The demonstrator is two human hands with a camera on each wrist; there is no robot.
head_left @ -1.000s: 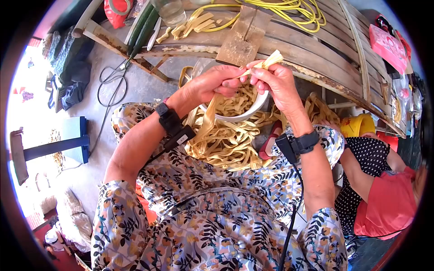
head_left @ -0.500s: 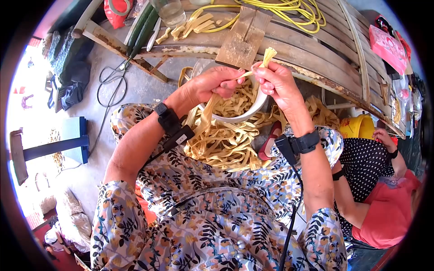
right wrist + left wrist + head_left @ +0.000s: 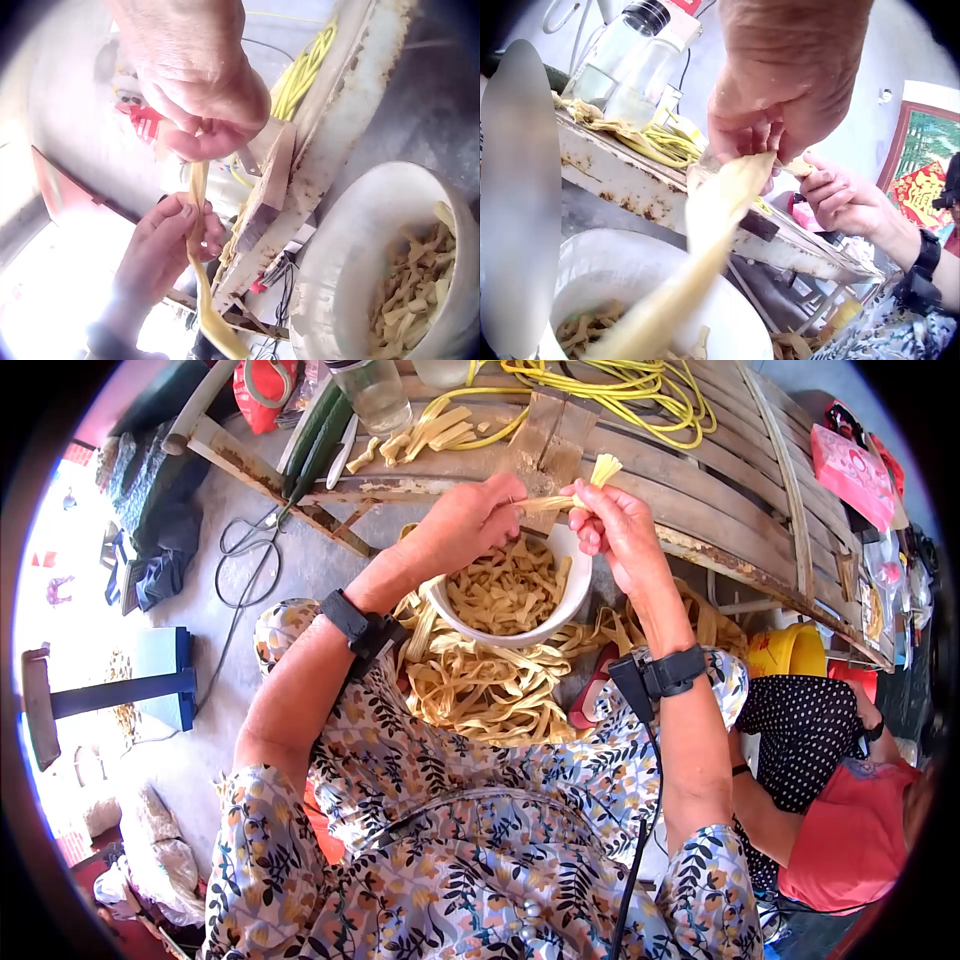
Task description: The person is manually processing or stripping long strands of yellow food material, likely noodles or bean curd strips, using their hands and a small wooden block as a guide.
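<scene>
Both hands are raised over a white bucket (image 3: 577, 592) that holds many short, pale yellow pieces. A soft, flat, pale yellow strip (image 3: 545, 504) stretches between them. My left hand (image 3: 470, 520) pinches the strip between thumb and fingers, and in the left wrist view its loose tail (image 3: 697, 262) hangs over the bucket. With thumb and forefinger, my right hand (image 3: 617, 522) grips the other end, where a frayed, fanned tuft (image 3: 605, 468) sticks up past the fingers. Long strips of the same kind lie in a pile (image 3: 490, 690) on the lap side of the bucket.
Behind the bucket stands a slatted bench (image 3: 690, 500) with a wooden block (image 3: 545, 435), yellow cord (image 3: 650, 400), knotted pieces (image 3: 440, 432), cucumbers (image 3: 318, 445) and a glass jar (image 3: 372, 395). Another person (image 3: 845, 830) sits at right near a yellow bucket (image 3: 787, 650).
My left hand has moved left and up, away from the right hand, so more of the strip shows between them. The right hand stays nearly in place. The neighbouring person's arms have shifted.
</scene>
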